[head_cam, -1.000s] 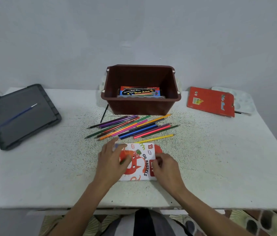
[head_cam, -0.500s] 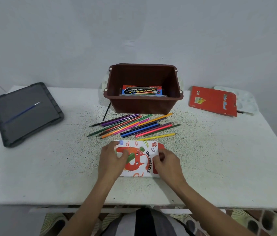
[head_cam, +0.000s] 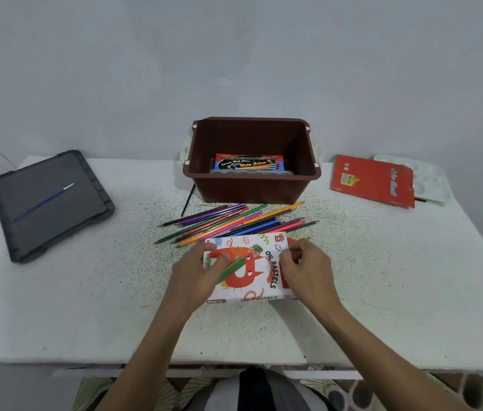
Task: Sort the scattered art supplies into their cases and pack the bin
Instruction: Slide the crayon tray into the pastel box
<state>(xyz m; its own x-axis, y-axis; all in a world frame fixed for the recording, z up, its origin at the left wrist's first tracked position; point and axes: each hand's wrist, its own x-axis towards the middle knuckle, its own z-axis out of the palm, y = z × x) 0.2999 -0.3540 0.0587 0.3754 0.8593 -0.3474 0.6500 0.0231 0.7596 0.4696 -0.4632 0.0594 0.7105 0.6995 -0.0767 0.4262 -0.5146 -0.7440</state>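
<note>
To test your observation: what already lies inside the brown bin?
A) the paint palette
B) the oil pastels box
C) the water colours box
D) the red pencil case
C: the water colours box shows inside the bin, behind its front wall.

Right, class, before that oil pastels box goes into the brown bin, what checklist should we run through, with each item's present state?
1. Grip: left hand and right hand both hold the oil pastels box: ok.
2. Box flap closed: right hand covers that end: cannot tell.
3. Room in bin: only a watercolour box lies inside: ok.
4. Coloured pencils cased: loose on the table: not ok.
5. Red case in view, right of bin: ok.
</note>
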